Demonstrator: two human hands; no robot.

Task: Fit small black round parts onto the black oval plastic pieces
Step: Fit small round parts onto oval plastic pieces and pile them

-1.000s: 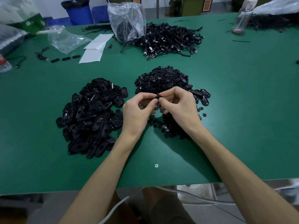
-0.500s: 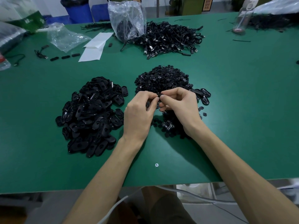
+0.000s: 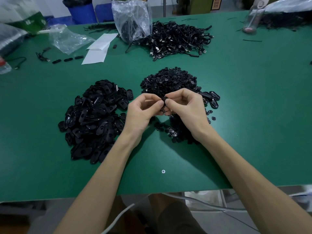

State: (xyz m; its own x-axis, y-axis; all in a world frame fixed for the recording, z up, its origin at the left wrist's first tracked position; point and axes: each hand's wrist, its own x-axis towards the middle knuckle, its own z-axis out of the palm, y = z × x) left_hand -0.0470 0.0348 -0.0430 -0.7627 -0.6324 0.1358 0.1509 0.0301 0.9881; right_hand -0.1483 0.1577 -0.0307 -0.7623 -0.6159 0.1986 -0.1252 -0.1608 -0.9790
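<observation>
Hardly anything has shifted over the last second: both hands stay locked together at the centre of the frame, and the pinch point has drifted only a touch. That reads as a press-fit still being worked, not one finished, since nothing has been let go. The left hand (image 3: 141, 112) comes in from the lower left with its wrist raised off the green table (image 3: 253, 102), thumb and forefinger curled in and pinching a black piece (image 3: 164, 99). The right hand (image 3: 185, 108) mirrors it from the lower right, its thumb and forefinger clamped on the same piece, the other fingers tucked loosely underneath. The piece is nearly buried by fingertips, so whether the round part is already seated on the oval cannot be told. It sits in the air just in front of the heap of small round parts (image 3: 168, 80), centre of frame. The big pile of oval pieces (image 3: 94, 119) lies at left of centre, close beside the left wrist. A few loose ovals (image 3: 213, 99) lie just right of the right hand. Judging by those heaps, there is plenty left to do
</observation>
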